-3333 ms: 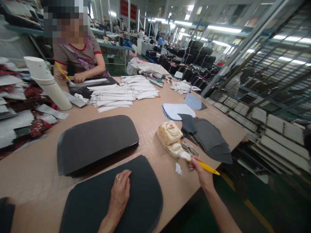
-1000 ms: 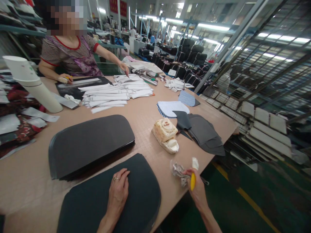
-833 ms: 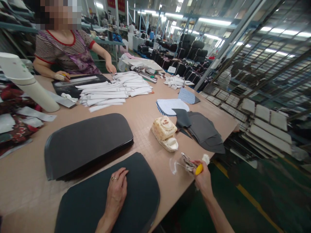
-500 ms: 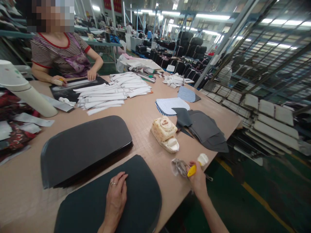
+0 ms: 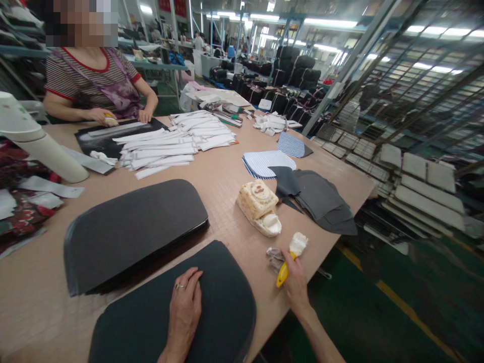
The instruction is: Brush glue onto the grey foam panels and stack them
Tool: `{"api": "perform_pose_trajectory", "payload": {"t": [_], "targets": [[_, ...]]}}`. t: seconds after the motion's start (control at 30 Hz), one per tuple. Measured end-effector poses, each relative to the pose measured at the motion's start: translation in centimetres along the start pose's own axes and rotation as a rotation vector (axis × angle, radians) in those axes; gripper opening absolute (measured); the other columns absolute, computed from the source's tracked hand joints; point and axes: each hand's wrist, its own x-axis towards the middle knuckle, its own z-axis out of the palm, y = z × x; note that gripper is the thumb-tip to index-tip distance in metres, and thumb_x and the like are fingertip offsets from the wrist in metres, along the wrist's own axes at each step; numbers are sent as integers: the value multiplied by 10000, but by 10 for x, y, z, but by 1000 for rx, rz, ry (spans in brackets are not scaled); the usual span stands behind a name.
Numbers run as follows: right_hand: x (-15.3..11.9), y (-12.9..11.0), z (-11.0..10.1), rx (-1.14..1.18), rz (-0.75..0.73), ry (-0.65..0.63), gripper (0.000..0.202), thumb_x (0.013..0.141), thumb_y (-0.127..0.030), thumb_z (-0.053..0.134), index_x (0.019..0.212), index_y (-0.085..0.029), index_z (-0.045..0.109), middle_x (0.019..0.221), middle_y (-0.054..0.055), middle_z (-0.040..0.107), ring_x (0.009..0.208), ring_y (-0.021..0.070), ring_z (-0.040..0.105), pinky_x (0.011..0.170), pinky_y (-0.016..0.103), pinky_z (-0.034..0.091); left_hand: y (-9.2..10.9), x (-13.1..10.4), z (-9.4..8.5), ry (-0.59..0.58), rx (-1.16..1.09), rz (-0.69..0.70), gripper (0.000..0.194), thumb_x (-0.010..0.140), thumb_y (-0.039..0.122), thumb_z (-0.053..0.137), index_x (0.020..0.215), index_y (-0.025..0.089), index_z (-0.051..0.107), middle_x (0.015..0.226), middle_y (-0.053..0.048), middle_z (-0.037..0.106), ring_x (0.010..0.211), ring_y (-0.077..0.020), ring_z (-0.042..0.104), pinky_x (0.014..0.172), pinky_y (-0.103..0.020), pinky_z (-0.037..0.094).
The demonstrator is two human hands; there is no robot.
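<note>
My left hand (image 5: 184,307) rests on a dark rounded panel (image 5: 132,327) at the near edge, fingers together and slightly curled, a ring on one finger. My right hand (image 5: 294,277) grips a yellow-handled brush (image 5: 283,275) whose bristle end, coated white, points away from me. A crumpled grey rag or wrap (image 5: 275,258) lies beside that hand. Further up stands a glue-crusted container (image 5: 259,199) with white paste at its front opening. Left of it is a stack of dark rounded panels (image 5: 139,217).
Across the table (image 5: 215,171), a person (image 5: 94,85) works by white strips (image 5: 181,141). Grey sheets (image 5: 321,196) and striped pieces (image 5: 264,162) lie at the right. A white cylindrical object (image 5: 56,151) leans in at the left.
My right hand has moved left and turned the brush, so its white end now stands further left and higher. My left hand has shifted slightly right with the panel beneath it.
</note>
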Motion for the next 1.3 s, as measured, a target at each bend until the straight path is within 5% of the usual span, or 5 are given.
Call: {"api": "perform_pose_trajectory", "payload": {"t": [0.5, 0.8, 1.07, 1.17, 1.3], "targets": [[-45, -12, -15, 392, 107, -158, 444, 789, -225, 434, 1206, -205, 585, 1123, 68, 657, 1042, 249, 613, 924, 373, 462, -3, -1, 3, 30, -14, -9, 238, 887, 189, 408, 1019, 173, 606, 1047, -95, 629, 951, -217, 600, 830, -398, 521], [13, -10, -5, 489, 131, -120, 421, 796, -332, 455, 1160, -173, 595, 1035, 91, 672, 940, 242, 632, 855, 384, 483, -1, -2, 1, -4, -17, -18, 228, 884, 164, 419, 1036, 168, 588, 1067, -98, 613, 973, -223, 587, 855, -414, 510], [-57, -2, -40, 489, 222, -179, 368, 696, -281, 478, 976, -216, 708, 973, 54, 708, 920, 256, 659, 791, 334, 514, -3, -3, 3, -4, -18, -12, 230, 886, 170, 412, 1030, 162, 590, 1064, -103, 617, 965, -226, 591, 845, -425, 520], [-59, 13, -69, 416, 278, -80, 375, 722, -342, 491, 1022, -207, 671, 954, 59, 702, 843, 251, 666, 685, 296, 515, -5, -4, 5, 12, -26, -14, 235, 889, 182, 405, 1028, 163, 593, 1057, -104, 623, 955, -226, 597, 825, -418, 533], [3, 27, -86, 147, 301, 185, 453, 783, -448, 423, 1103, -168, 580, 925, 110, 675, 756, 258, 637, 654, 339, 481, -7, -4, 6, 42, -15, -12, 248, 897, 215, 390, 1026, 177, 598, 1040, -97, 635, 939, -219, 613, 794, -393, 551]]}}
